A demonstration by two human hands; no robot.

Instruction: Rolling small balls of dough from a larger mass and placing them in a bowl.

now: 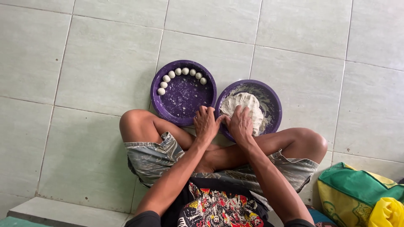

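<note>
I sit cross-legged on a tiled floor with two purple round basins before my knees. The right basin (pixel 272 100) holds a big lump of pale dough (pixel 244 104). My right hand (pixel 240 124) presses down on the near side of that lump, fingers bent into it. My left hand (pixel 205 123) rests at the near rims where the two basins meet, fingers curled, touching the dough's edge. The left basin (pixel 185 98) is dusted with flour and carries several small dough balls (pixel 178 72) in an arc along its far rim.
Pale grey floor tiles (pixel 97 67) surround the basins. A green and yellow bag (pixel 357 193) with a yellow plastic bag (pixel 387 212) lies at my right. A low step edge (pixel 63 212) runs at the lower left.
</note>
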